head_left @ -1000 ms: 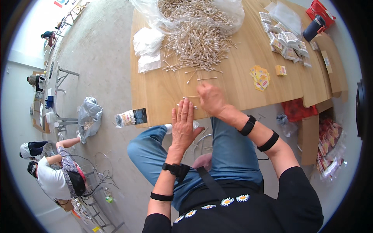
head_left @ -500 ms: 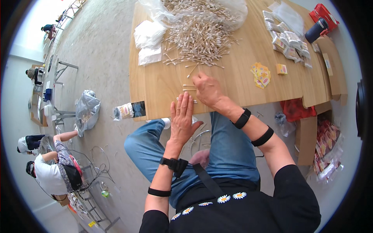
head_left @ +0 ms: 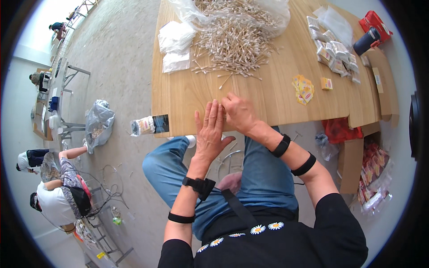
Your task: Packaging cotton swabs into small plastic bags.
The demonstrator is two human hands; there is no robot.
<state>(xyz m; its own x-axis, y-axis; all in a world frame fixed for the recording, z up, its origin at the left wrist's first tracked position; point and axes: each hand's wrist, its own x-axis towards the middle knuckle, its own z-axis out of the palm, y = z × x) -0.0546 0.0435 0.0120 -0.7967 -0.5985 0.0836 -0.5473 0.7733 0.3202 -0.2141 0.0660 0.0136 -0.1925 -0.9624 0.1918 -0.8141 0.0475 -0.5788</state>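
Observation:
At the table's front edge my left hand [head_left: 209,131] lies flat, palm down, its fingers stretched out and pointing away from me. Right beside its fingertips is my right hand [head_left: 240,111], fingers curled and closed in a pinch; what they hold, if anything, is hidden. Beyond both hands spreads a big heap of cotton swabs [head_left: 234,49] with wooden sticks, spilling from a clear plastic bag [head_left: 279,20]. One loose swab [head_left: 224,82] sticks out of the heap toward my hands.
White plastic sachets [head_left: 175,40] lie left of the heap. A filled swab pack [head_left: 144,126] sits at the table's left corner by black tape [head_left: 161,123]. Rightward are yellow cards [head_left: 303,90], a small yellow box [head_left: 326,83], packed bundles [head_left: 336,53] and a dark bottle [head_left: 367,41].
My right hand has drawn back from the heap toward me, up against my left fingertips. The swabs that lay between the hands no longer show. My left hand stays flat, slightly nearer the table's edge.

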